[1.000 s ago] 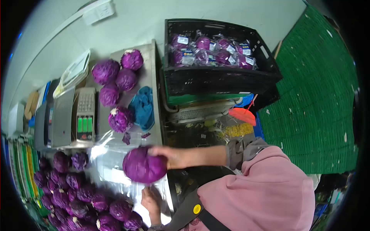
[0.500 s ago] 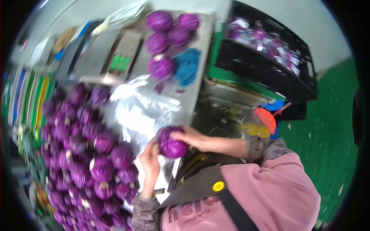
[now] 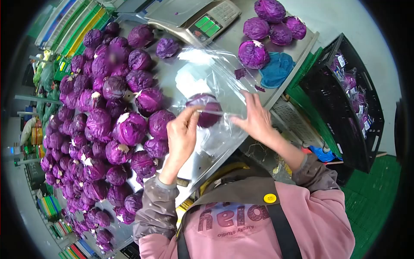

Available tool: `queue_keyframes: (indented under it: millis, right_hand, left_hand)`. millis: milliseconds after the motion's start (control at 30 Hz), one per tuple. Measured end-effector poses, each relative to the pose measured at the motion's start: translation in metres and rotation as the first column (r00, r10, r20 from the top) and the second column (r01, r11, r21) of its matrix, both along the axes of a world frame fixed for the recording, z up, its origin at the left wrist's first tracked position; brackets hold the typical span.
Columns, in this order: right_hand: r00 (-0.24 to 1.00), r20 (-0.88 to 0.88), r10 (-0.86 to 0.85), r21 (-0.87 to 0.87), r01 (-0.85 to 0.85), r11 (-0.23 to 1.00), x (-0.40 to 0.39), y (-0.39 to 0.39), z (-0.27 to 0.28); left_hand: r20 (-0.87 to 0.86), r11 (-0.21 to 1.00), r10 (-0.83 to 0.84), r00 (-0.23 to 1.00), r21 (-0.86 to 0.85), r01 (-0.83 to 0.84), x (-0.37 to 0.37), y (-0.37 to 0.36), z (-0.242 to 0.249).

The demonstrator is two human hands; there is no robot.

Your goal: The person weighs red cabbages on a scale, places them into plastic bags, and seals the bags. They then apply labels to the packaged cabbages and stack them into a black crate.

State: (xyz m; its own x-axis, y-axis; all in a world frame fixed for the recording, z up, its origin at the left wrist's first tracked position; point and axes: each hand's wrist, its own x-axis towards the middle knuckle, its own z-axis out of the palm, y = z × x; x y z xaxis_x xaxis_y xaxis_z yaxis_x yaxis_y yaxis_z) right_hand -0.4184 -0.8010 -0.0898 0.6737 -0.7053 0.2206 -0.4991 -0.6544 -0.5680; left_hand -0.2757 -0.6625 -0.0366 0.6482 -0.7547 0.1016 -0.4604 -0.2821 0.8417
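A red cabbage [image 3: 208, 117] rests on the steel table, with clear plastic film of a bag [image 3: 228, 82] lying over it. My left hand [image 3: 183, 131] is at the cabbage's left, thumb and forefinger pinched on the edge of the plastic bag. To the right of the cabbage, my right hand [image 3: 257, 118] has its fingers spread against the film, its thumb near the bag's edge. A large heap of red cabbages [image 3: 130, 128] lies just left of my left hand.
A weighing scale [image 3: 214, 21] with green displays stands at the back. Several more cabbages [image 3: 253, 55] and a blue cloth [image 3: 278, 69] lie at the back right. Beyond the table edge sits a black crate [image 3: 319, 77] of wrapped cabbages.
The cabbage has gone from between both hands to the table under the plastic. My hands have moved apart, the left now pinching the bag. The view has swung to the left.
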Motion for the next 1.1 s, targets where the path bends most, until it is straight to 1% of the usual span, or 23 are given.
queue_keyframes:
  millis: [33,100,133,167,233,300,367,433,500,533,567,600,633,667,733,767,867,900,933,967,1033,1067,1100]
  right_hand:
    - [1.000,-0.004,-0.013,-0.010,0.013,1.000,0.006,-0.004,0.000]
    - [0.975,-0.094,0.203,0.427,-0.145,0.892,0.015,-0.012,0.021]
    - [0.965,0.069,0.255,0.404,-0.260,0.877,0.016,-0.006,0.053]
    - [0.961,0.071,0.268,0.405,-0.273,0.873,0.015,-0.003,0.071]
    - [0.921,0.172,0.349,0.328,-0.388,0.862,0.016,0.001,0.092]
    - [0.913,0.206,0.353,0.369,-0.406,0.836,0.013,0.005,0.094]
    - [0.944,0.034,0.329,0.484,-0.304,0.821,0.006,0.012,0.089]
    - [0.936,0.078,0.344,0.505,-0.334,0.796,-0.002,0.016,0.077]
    - [0.937,0.080,0.341,0.407,-0.343,0.847,-0.004,0.025,0.074]
    - [0.935,0.044,0.352,0.443,-0.334,0.832,-0.004,0.028,0.078]
    - [0.927,0.045,0.372,0.447,-0.352,0.822,-0.005,0.030,0.078]
    - [0.931,0.039,0.362,0.446,-0.340,0.828,-0.006,0.032,0.077]
    - [0.936,0.031,0.351,0.444,-0.327,0.834,-0.006,0.034,0.078]
    - [0.935,0.109,0.337,0.413,-0.352,0.840,-0.005,0.038,0.079]
    - [0.932,0.073,0.356,0.314,-0.360,0.878,-0.008,0.036,0.090]
    - [0.933,0.040,0.358,0.210,-0.358,0.910,-0.010,0.035,0.097]
    - [0.919,0.181,0.351,0.121,-0.375,0.919,-0.015,0.043,0.136]
    - [0.907,0.253,0.337,0.081,-0.367,0.927,-0.015,0.049,0.144]
    - [0.847,0.293,0.444,0.062,-0.481,0.875,-0.011,0.057,0.145]
    - [0.773,0.211,0.598,-0.007,-0.610,0.792,-0.004,0.067,0.147]
    - [0.673,0.072,0.737,-0.126,-0.726,0.676,0.004,0.082,0.127]
    - [0.671,0.070,0.738,-0.131,-0.727,0.674,0.004,0.085,0.124]
    - [0.674,-0.032,0.738,-0.118,-0.735,0.667,0.002,0.089,0.122]
  left_hand:
    - [0.045,1.000,-0.016,0.999,-0.006,0.016,0.008,0.000,0.006]
    - [0.165,0.995,0.042,0.985,-0.096,-0.027,0.030,-0.004,0.020]
    - [0.239,0.995,0.064,0.969,-0.086,-0.044,0.044,-0.006,0.038]
    - [0.309,0.995,0.082,0.948,-0.074,-0.062,0.054,-0.005,0.056]
    - [0.184,0.990,0.102,0.978,-0.111,-0.083,0.061,-0.002,0.066]
    - [0.152,0.992,0.111,0.982,-0.077,-0.100,0.057,0.009,0.066]
    - [0.194,0.970,0.063,0.979,0.221,-0.106,0.040,0.027,0.058]
    - [0.197,0.984,0.109,0.974,0.116,-0.133,0.020,0.054,0.024]
    - [0.100,0.985,0.168,0.981,0.030,-0.172,-0.001,0.088,-0.017]
    - [-0.374,0.940,0.334,0.865,0.193,-0.280,-0.021,0.097,-0.018]
    - [-0.721,0.880,0.474,0.505,0.374,-0.292,-0.036,0.104,-0.019]
    - [-0.895,0.922,0.380,0.235,0.347,-0.171,-0.040,0.112,-0.019]
    - [-0.962,0.961,0.264,-0.073,0.268,-0.067,-0.043,0.117,-0.018]
    - [-0.962,0.960,0.261,-0.078,0.267,-0.083,-0.045,0.119,-0.015]
    - [-0.995,0.997,0.059,-0.077,0.055,0.050,-0.049,0.119,-0.005]
    - [-0.995,0.998,0.054,-0.078,0.050,0.042,-0.049,0.118,0.005]
    - [-0.998,0.998,-0.065,-0.015,-0.065,-0.016,-0.048,0.111,0.031]
    - [-0.996,0.997,-0.072,-0.056,-0.071,-0.009,-0.050,0.108,0.035]
    - [-0.992,0.997,-0.077,-0.096,-0.077,0.000,-0.052,0.106,0.037]
    - [-0.992,0.997,-0.081,-0.094,-0.081,-0.003,-0.054,0.104,0.039]
    - [-0.976,0.990,-0.141,-0.166,-0.135,-0.047,-0.055,0.102,0.040]
    - [-0.973,0.991,-0.134,-0.186,-0.128,-0.044,-0.055,0.101,0.038]
    - [-0.973,0.990,-0.139,-0.184,-0.133,-0.047,-0.056,0.102,0.038]
